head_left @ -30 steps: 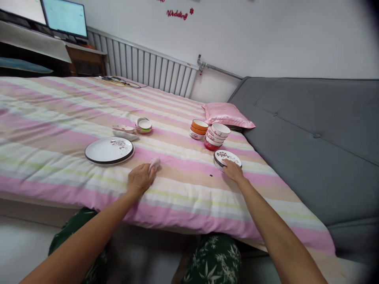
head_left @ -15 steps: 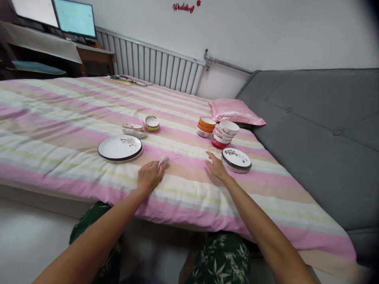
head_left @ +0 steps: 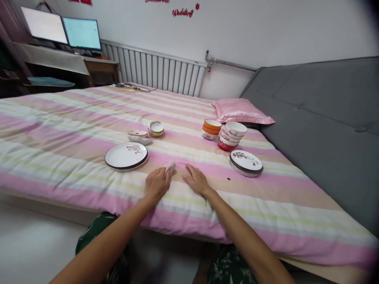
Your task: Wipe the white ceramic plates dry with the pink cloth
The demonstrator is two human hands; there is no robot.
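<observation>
My left hand [head_left: 157, 183] is closed round a small pale, whitish object [head_left: 169, 167] that sticks out past the thumb and fingers; its kind is not clear. Just to its right, my right hand [head_left: 196, 179] is open, fingers apart, low over the striped bedspread [head_left: 177, 221] and holding nothing. Left of my left hand lies a stack of large white oval plates [head_left: 126, 155] with dark rims. Farther right of my right hand is a stack of round plates [head_left: 245, 161] with a brown flower pattern. A small dark speck [head_left: 228, 179] shows on the bedspread between that hand and those plates.
Behind the oval plates are small dishes [head_left: 137, 133], a pale dish [head_left: 140, 140] and a pile of small bowls [head_left: 156, 128]. Orange bowls [head_left: 212, 127] and red-and-white bowls [head_left: 232, 136] stand stacked near a pink pillow [head_left: 242, 111]. A grey headboard [head_left: 325, 118] borders the right.
My right hand has moved left, from beside the round plates to beside my left hand. The left hand keeps its hold on the pale object. The dark speck has come into view.
</observation>
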